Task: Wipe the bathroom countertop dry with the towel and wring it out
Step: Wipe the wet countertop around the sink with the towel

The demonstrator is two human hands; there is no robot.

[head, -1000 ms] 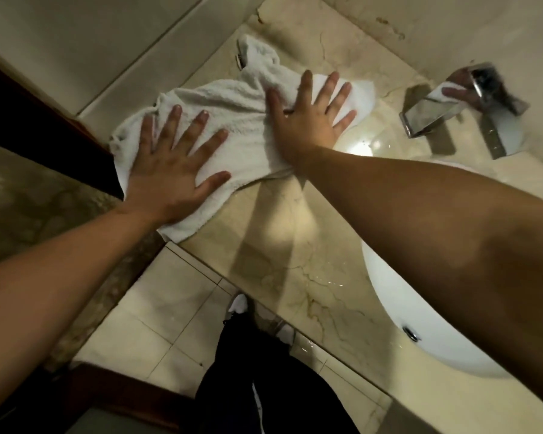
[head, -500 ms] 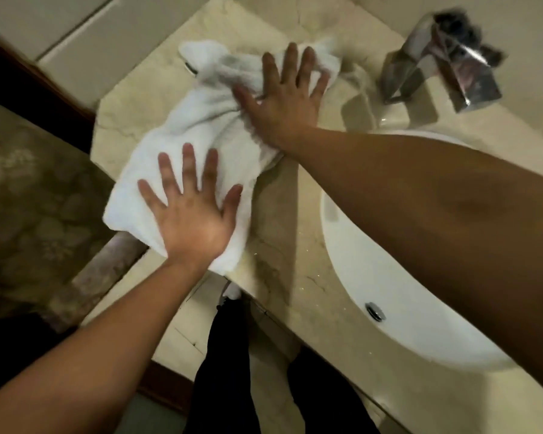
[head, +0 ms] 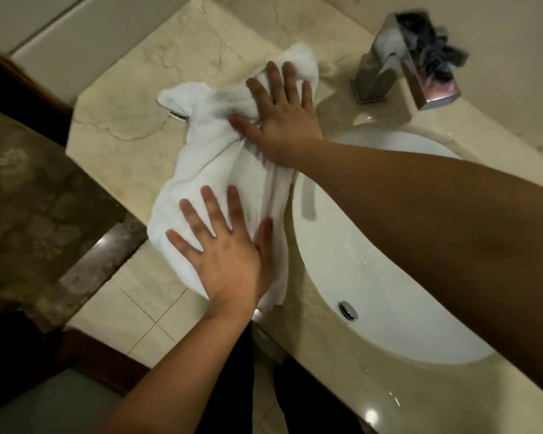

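Marble countertop left of the sink: towel bunched flat against the sink's rim, left hand and right hand both spread, palms pressing it; soft, limp, likely damp-heavy, so gather both ends to wring.

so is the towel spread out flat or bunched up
Bunched up. The towel lies rumpled on the countertop, with folds gathered under the right hand, and the left hand presses its near end.
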